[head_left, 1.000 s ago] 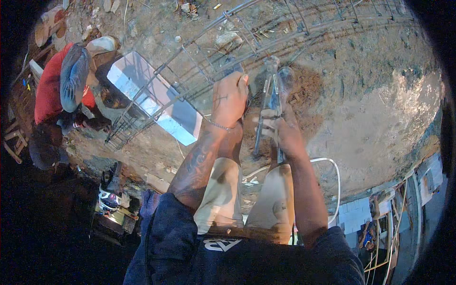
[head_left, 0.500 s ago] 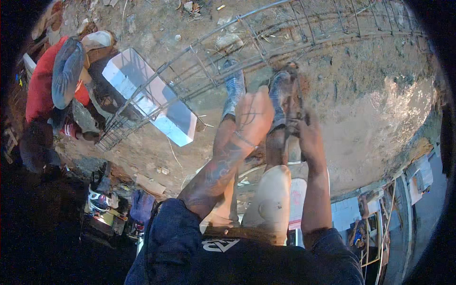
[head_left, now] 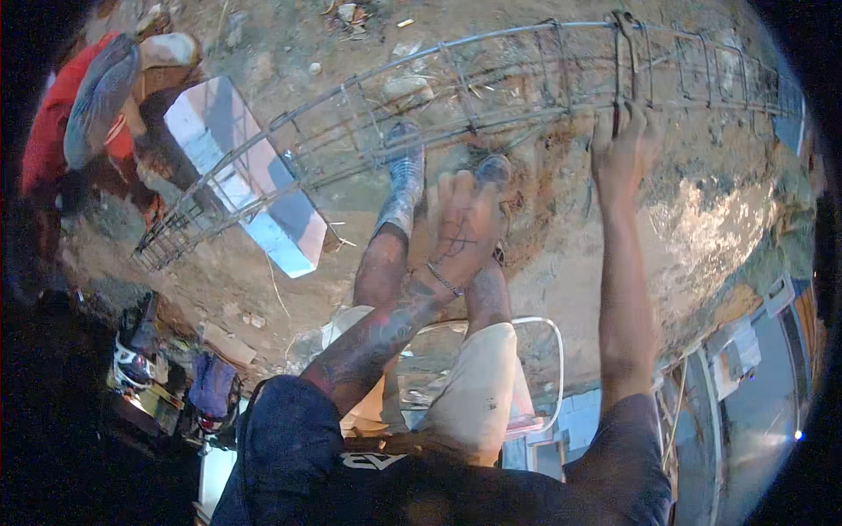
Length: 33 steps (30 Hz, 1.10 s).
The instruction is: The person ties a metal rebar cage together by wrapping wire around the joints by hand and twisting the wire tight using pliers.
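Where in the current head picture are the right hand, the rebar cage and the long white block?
Right hand (head_left: 623, 151), head view: back of the hand.
Rebar cage (head_left: 480, 39), head view: its upper long bar.
Long white block (head_left: 235, 189), head view: its bright side face.

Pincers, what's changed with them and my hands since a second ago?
Your right hand, holding the pincers, moved forward and right, from your right leg to the rebar cage. Your left hand shifted right, over that leg. The cage still crosses the white block.
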Available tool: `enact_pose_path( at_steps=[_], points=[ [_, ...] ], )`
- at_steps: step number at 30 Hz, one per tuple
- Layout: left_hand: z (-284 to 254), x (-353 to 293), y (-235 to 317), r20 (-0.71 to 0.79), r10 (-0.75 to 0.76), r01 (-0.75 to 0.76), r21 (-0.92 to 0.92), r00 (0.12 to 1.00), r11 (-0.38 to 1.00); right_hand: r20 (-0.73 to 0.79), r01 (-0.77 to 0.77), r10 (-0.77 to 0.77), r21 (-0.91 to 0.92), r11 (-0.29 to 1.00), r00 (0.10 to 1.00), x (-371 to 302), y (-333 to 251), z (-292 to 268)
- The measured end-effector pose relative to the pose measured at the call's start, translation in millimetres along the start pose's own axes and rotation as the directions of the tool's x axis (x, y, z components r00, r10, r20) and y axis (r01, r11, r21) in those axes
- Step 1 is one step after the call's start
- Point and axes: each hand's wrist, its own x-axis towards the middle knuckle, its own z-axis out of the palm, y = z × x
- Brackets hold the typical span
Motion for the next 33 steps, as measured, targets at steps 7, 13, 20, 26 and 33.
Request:
enact_pose_path(
  at_steps=[7,13,20,26,33],
  points=[
    [10,15,-26,-0.012,0.280,-0.280,-0.006,0.960,0.960,0.900,-0.883,0.019,0.422,0.207,0.435,-63,-89,29],
    [-9,87,-107,-0.084,0.282,-0.292,-0.162,0.956,0.943,0.782,-0.741,-0.196,0.623,0.250,0.591,-67,-72,58],
    [5,119,-108,0.279,0.332,-0.219,-0.370,0.901,0.903,0.404,-0.324,-0.280,0.900,0.291,0.871,-78,-43,120],
    [17,107,-119,-0.026,0.588,-0.587,-0.114,0.808,0.801,0.280,-0.186,-0.258,0.923,0.336,0.924,-74,-53,127],
    [29,93,-112,-0.176,0.713,-0.696,0.158,0.678,0.701,0.437,-0.371,-0.384,0.898,0.236,0.813,-64,-44,131]
  ],
)
